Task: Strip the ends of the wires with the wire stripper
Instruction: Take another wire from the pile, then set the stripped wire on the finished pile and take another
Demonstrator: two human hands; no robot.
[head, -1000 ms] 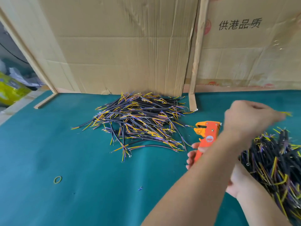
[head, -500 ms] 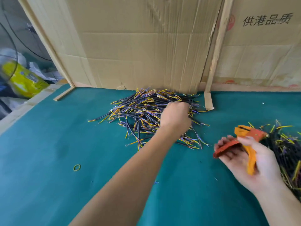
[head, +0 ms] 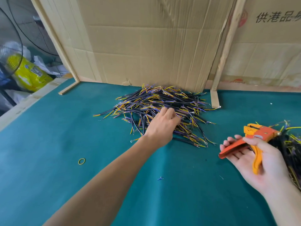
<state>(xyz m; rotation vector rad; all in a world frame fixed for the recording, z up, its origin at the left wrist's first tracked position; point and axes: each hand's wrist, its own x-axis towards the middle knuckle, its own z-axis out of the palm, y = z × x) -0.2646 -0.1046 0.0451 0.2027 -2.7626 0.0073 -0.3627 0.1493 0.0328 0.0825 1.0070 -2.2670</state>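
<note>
Wires [head: 162,110] lie heaped mid-table against the cardboard [head: 146,46], where the left hand [head: 160,128] reaches in, fingers curled down among the strands, probably to pick one; whether it has one I cannot tell. A rubber band [head: 81,161] lies nearer. The right hand [head: 259,159] cradles the stripper [head: 254,141], handles spread, fingers loosely round it, beside a second bundle [head: 291,144].

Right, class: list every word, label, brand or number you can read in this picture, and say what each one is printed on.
"供港品": black print on the cardboard sheet at upper right; a fourth character is cut off by the picture's edge.
Yellow bag at far left: has a label, too blurred to read.
Wire stripper in the right hand: a small round sticker, too small to read.
Red round mark at the cardboard's top: unreadable.
</note>
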